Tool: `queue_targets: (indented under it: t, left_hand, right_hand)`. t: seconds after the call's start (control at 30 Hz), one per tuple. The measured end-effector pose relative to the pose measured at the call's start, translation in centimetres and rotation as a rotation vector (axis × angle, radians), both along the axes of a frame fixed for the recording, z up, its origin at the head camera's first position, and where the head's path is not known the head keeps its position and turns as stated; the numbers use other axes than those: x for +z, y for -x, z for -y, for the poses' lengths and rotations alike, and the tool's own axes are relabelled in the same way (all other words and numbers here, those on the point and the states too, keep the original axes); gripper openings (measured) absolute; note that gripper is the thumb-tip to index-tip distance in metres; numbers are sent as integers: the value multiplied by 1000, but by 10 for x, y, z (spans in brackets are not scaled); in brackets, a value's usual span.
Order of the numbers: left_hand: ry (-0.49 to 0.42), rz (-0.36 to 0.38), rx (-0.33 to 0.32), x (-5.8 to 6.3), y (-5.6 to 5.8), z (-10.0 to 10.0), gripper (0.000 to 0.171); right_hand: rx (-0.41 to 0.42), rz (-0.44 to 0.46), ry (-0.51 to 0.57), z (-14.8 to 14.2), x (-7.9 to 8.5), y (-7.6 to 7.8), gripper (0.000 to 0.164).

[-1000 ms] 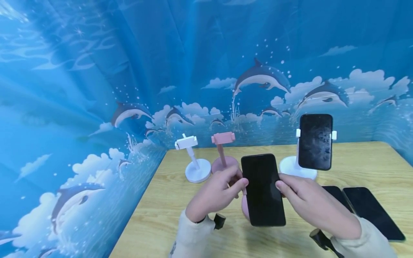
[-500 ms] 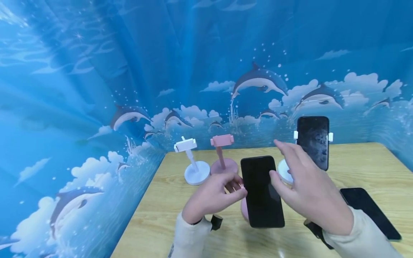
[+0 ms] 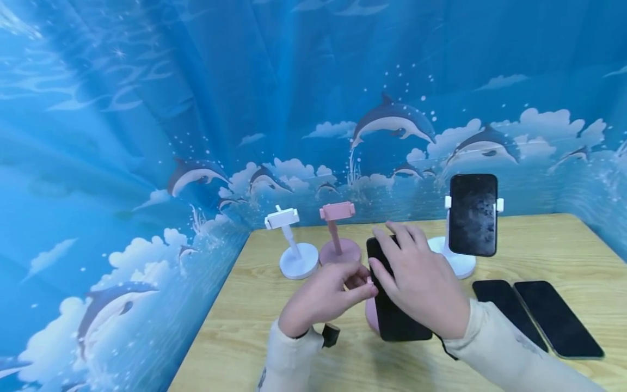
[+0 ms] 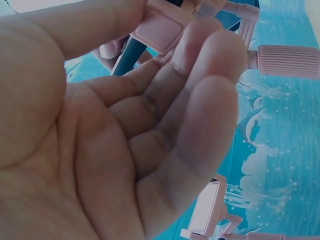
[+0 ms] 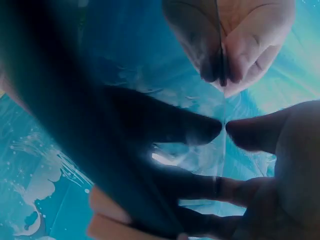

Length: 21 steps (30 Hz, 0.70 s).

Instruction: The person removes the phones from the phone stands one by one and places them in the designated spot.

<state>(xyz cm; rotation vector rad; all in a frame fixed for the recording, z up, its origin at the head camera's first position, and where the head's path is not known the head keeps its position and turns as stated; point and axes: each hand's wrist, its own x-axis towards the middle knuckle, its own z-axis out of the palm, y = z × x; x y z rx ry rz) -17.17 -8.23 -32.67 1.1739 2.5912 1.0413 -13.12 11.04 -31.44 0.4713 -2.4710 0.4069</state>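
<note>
In the head view, a black phone point(image 3: 399, 324) stands tilted, screen toward me, in front of a pink phone stand whose round base point(image 3: 372, 316) shows at its left. My left hand point(image 3: 328, 294) pinches a small pink clamp end point(image 3: 370, 281) at the phone's left edge, and the left wrist view shows the pink clamp point(image 4: 161, 31) close by the fingers. My right hand point(image 3: 423, 277) lies across the screen with its fingers extended. In the right wrist view its thumb point(image 5: 250, 132) meets its own reflection on the glossy screen.
A white phone stand point(image 3: 300, 261) and another pink stand point(image 3: 338, 211) are at the back left. Back right, a white stand point(image 3: 460, 264) holds an upright phone point(image 3: 473, 215). Two black phones point(image 3: 506, 310) lie side by side at right. A dolphin-print curtain point(image 3: 294, 109) hangs behind.
My right hand let go of the phone's right edge, lifted, then moved left onto the screen. My left hand stays at the left edge. The phone has barely moved.
</note>
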Motion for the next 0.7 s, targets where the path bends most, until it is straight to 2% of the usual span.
queue_targets:
  t: [0.2, 0.33, 0.47, 0.7]
  left_hand:
    - [-2, -1, 0, 0, 0, 1, 14]
    - [-81, 48, -15, 0, 2, 2, 14]
    - [-151, 87, -46, -1, 4, 1, 14]
    - [-167, 81, -82, -5, 7, -2, 15]
  right_hand:
    - [14, -34, 36, 5, -6, 6, 52]
    - [20, -78, 67, 9, -12, 13, 56]
    - [48, -141, 91, 11, -18, 16, 51]
    - [98, -206, 106, 6, -21, 16, 44]
